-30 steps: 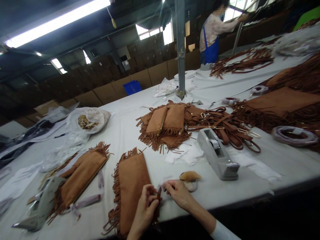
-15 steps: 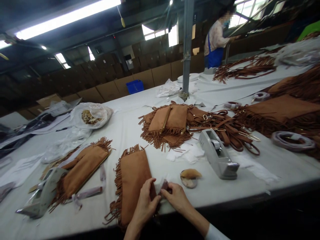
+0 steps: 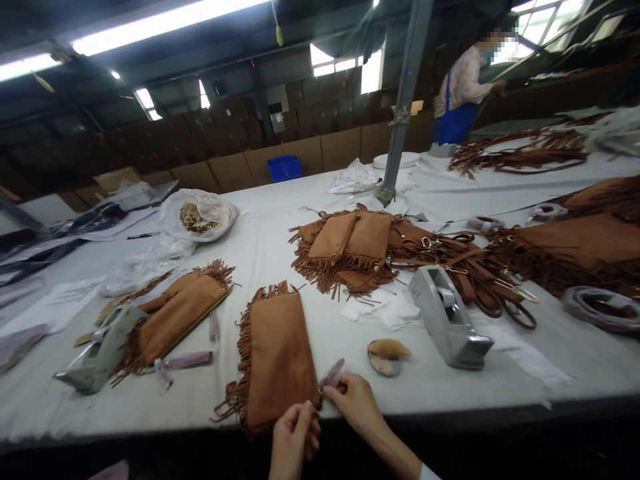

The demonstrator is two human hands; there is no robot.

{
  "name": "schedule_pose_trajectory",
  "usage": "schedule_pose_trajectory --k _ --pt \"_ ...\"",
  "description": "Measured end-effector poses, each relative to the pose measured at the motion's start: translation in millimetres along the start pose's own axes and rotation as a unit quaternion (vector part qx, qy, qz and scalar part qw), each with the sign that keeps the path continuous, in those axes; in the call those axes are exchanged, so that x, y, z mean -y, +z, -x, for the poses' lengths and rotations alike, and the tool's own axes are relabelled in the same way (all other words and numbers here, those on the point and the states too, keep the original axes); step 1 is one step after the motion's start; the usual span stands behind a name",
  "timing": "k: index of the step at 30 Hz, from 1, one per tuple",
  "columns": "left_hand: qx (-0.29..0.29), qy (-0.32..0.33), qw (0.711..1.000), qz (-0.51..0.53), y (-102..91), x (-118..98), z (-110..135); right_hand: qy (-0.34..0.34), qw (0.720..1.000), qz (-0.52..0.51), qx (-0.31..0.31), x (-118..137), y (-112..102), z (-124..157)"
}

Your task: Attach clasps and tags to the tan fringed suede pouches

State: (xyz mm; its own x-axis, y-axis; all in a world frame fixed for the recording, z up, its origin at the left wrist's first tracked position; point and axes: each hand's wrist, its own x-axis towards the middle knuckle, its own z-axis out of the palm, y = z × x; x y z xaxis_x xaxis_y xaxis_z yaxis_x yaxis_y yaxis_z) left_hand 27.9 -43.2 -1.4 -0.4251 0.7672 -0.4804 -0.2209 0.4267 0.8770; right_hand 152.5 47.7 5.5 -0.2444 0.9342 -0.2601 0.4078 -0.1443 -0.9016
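One view only, head-worn. Looks forward and down along the white work table [image 3: 270,247], frame rolled a little. Nearest, at the bottom edge: left hand [image 3: 295,439], right hand [image 3: 354,402]. Farthest: stacked cardboard boxes [image 3: 340,147] and a co-worker [image 3: 463,87], well off.

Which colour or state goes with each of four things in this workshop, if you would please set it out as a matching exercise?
Things:
1. bin
2. tape dispenser
3. fringed bag
4. right hand

Colour or state:
A. tan
B. pinching a pale strip
C. blue
D. grey

Pairs: 1-C, 2-D, 3-A, 4-B.
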Motion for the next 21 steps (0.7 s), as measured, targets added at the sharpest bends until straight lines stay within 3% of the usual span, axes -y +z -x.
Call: schedule_pose_trajectory --k 2,3,5,8,12,15,21 --pt "0.02 -0.186 0.969 0.159 14.0 7.5 11.7 0.03 0.999 -0.036 0.01 -0.2 0.3 -0.2" --pt "0.022 -0.245 0.943 0.224 19.6 8.9 16.6 0.041 0.998 -0.046 0.019 -0.5 0.5 -0.2" --pt "0.029 -0.299 0.902 0.309 25.9 7.2 23.7 0.059 0.996 -0.053 0.043 -1.1 0.7 -0.4" --pt "0.043 -0.289 0.895 0.338 24.4 -0.2 27.4 0.092 0.991 -0.058 0.074 -1.3 0.2 -3.7" --pt "0.001 -0.261 0.905 0.336 15.3 -1.7 25.0 0.119 0.987 -0.081 0.069 -0.5 1.5 -12.9" --pt "-0.051 -0.249 0.908 0.332 8.1 4.9 22.0 0.103 0.99 -0.071 0.058 0.4 5.2 -16.4" --pt "-0.185 -0.128 0.918 0.326 -13.3 12.6 14.7 0.049 0.995 -0.09 0.016 3.5 8.1 -14.1"
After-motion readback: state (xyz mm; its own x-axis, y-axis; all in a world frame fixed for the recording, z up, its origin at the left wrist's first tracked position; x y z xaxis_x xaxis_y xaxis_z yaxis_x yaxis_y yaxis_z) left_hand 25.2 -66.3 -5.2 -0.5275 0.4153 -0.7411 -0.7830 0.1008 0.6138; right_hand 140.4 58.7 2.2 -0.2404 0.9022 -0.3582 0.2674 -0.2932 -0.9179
